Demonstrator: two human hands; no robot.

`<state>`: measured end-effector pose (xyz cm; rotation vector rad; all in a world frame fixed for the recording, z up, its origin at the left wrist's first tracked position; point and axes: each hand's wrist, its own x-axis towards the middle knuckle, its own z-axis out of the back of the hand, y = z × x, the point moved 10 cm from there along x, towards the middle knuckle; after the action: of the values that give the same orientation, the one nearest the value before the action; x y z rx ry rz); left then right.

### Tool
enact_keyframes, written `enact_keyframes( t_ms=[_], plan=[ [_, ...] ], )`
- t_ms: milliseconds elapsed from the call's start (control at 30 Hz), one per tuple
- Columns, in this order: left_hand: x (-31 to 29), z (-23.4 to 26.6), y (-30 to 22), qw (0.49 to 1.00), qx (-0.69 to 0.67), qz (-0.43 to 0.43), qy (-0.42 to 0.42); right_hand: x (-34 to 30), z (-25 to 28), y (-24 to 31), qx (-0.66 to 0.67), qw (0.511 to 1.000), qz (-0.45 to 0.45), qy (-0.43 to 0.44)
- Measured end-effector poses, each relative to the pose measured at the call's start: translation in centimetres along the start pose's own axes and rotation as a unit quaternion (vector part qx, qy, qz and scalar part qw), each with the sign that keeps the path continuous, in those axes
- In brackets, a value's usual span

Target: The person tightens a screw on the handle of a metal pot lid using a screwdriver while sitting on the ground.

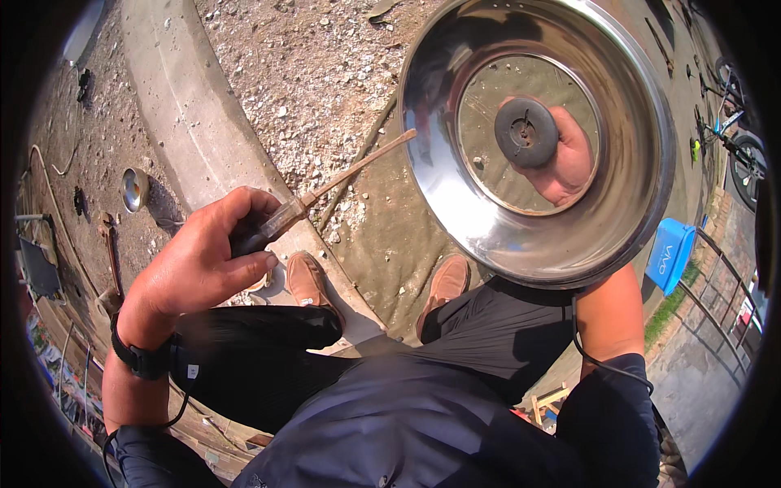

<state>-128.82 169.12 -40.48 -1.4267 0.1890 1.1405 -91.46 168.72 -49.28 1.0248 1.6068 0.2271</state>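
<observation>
My left hand (199, 256) is closed around the dark handle of a screwdriver (354, 172). Its rusty shaft points up and right, and the tip overlaps the near-left rim of a large shiny metal pot lid (636, 154); whether they touch I cannot tell. The lid is raised and tilted over my right forearm, its hollow side toward me. Through its round see-through middle, my right hand (573, 159) shows, fingers curled around a round black knob (508, 130) with a rusty centre. I cannot make out whether that middle is glass or an opening.
A pale concrete strip (175, 89) runs beside gravel (301, 57) in front of me. On the left lie a small metal bowl (135, 190) and a rusty long tool (111, 248). To the right are a blue box (671, 254), metal rails (716, 317) and a bicycle (746, 167).
</observation>
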Motion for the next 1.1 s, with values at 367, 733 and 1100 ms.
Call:
enact_keyframes(
  t_ms=[367,733,1100],
  plan=[
    [-0.5,-6.2,-5.4,0.954,0.103,-0.213,-0.185,-0.6,-0.9,-2.0,0.015,0.984,-0.017,0.179],
    [1.0,-6.7,-5.9,0.960,0.080,-0.207,-0.169,-1.4,-1.5,-2.5,-0.081,0.981,-0.004,0.175],
    [1.9,-6.8,-5.8,0.965,0.072,-0.209,-0.143,-0.2,-0.5,-3.1,-0.081,0.984,0.010,0.159]
  ],
)
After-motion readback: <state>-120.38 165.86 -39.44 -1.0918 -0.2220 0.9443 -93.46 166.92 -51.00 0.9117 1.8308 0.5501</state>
